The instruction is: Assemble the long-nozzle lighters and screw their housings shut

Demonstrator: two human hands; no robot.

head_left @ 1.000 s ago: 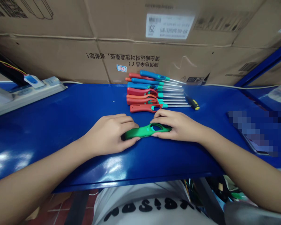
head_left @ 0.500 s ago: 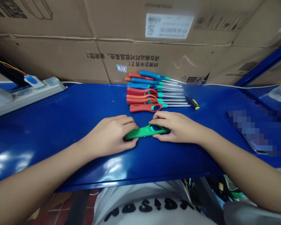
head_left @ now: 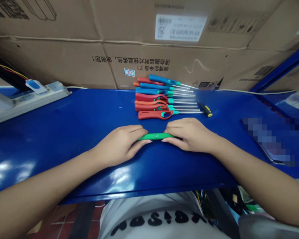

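Note:
A green lighter handle (head_left: 156, 136) is held level between my two hands, its narrow edge turned up toward the camera. My left hand (head_left: 126, 142) pinches its left end between thumb and fingers. On the right end my right hand (head_left: 189, 134) is closed in the same way, hiding that tip. Just beyond my hands lies a stack of long-necked lighters with red, orange and blue handles; the nearest is a red lighter (head_left: 149, 115), its metal rod pointing right.
A screwdriver with a black and yellow handle (head_left: 207, 111) lies by the rod tips. Farther right is a blurred-out phone (head_left: 271, 142). A white power strip (head_left: 45, 99) sits at the left. Behind the blue table (head_left: 89, 109) stands a large cardboard box (head_left: 139, 26).
The green handle has been rolled from its broad side onto its narrow edge, so its trigger opening no longer shows. Both hands have shifted slightly with it and still grip its ends.

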